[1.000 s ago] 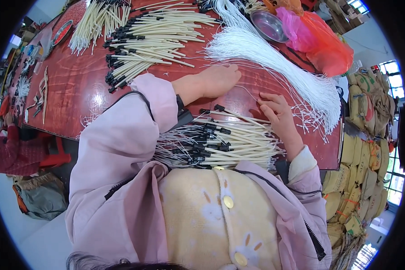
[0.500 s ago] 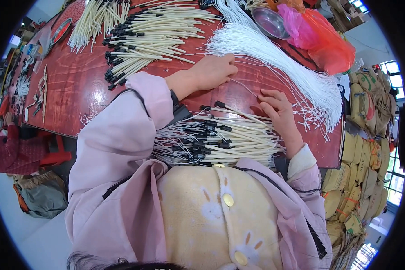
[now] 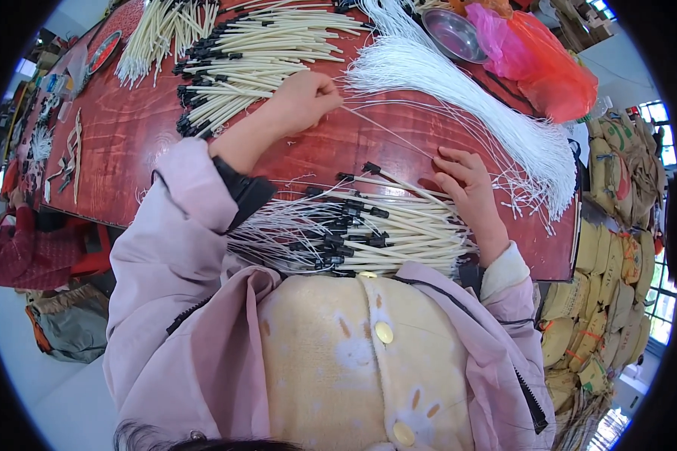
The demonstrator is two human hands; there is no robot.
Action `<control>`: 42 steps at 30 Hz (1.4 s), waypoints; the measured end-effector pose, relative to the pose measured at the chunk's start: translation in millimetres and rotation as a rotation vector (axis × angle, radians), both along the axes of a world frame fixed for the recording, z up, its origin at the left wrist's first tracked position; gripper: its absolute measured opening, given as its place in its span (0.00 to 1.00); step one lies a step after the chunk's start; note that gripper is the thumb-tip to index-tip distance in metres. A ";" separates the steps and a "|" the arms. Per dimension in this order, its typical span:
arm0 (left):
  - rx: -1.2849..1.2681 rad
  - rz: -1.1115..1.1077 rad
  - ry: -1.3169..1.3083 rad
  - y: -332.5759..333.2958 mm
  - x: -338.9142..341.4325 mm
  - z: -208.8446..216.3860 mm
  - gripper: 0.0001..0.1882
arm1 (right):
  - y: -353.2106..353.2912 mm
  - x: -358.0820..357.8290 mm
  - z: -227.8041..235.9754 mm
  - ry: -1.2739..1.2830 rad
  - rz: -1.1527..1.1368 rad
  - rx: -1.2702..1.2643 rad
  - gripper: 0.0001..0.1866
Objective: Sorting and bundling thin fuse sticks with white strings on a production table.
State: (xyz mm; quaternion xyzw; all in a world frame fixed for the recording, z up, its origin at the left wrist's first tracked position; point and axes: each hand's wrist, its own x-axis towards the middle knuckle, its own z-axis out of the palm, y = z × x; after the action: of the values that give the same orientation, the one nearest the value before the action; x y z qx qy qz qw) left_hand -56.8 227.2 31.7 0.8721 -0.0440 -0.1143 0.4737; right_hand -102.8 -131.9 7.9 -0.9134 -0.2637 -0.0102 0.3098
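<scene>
A thin white cord (image 3: 387,130) is stretched slantwise over the table between my two hands. My left hand (image 3: 306,99), fingers closed in a pinch, has one end of it. At the cord's other end my right hand (image 3: 466,179) holds it between thumb and forefinger. Just below the hands, close to my body, lies a pile of cream-coloured sticks or tubes with black end pieces (image 3: 410,239). Loose thin white strands (image 3: 278,225) fan out from that pile's left side. Beyond my right hand a thick bundle of white cords (image 3: 466,101) runs across the table.
More cream sticks with black ends (image 3: 278,45) are heaped beyond my left hand on the red table (image 3: 120,143). A metal bowl (image 3: 453,36) and a red plastic bag (image 3: 553,71) sit at the far right. Stacked sacks (image 3: 587,286) stand to the right; a person's sleeve (image 3: 26,248) shows at left.
My left hand has moved left and slightly away from me, drawing the cord out longer and straighter. My right hand has stayed almost in place.
</scene>
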 end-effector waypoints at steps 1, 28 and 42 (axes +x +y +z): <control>0.001 0.003 0.002 6.8 -5.5 -3.1 0.12 | 0.7 -0.8 0.8 0.002 0.003 0.001 0.16; 0.878 0.041 -0.895 87.0 -26.2 -41.0 0.05 | -2.6 7.9 6.5 0.097 0.080 0.056 0.15; 0.616 -0.032 -1.012 77.7 -45.0 -16.5 0.10 | -5.8 11.0 6.2 0.204 0.085 0.077 0.17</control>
State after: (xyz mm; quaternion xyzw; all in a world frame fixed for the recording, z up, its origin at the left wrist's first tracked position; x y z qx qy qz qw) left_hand -101.8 304.9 15.2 0.9147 -0.2427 0.3012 0.1170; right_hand -91.9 -137.7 14.1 -0.8852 -0.2685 0.0856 0.3701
